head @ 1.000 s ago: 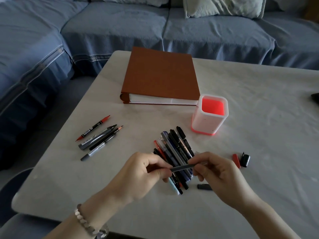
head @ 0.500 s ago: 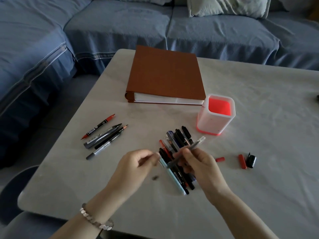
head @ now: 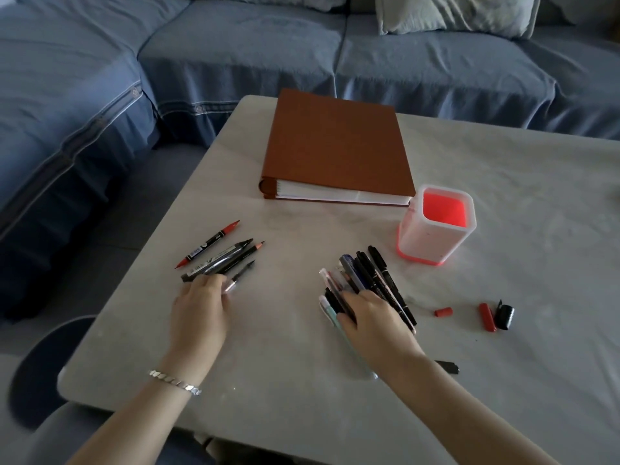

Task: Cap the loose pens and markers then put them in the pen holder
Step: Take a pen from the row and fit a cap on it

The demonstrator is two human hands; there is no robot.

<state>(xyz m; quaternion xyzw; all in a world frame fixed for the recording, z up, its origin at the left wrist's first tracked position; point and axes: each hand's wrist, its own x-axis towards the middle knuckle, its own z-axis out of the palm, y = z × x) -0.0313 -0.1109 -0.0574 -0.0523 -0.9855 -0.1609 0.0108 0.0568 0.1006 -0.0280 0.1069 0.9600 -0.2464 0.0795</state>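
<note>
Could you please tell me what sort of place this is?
Most likely a home living room: a blue sofa with a cushion wraps round a table carrying a binder and loose pens.

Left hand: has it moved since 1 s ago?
Yes. The left hand has gone left, away from the middle pen pile and the pen holder, and now touches the left pen group.
</note>
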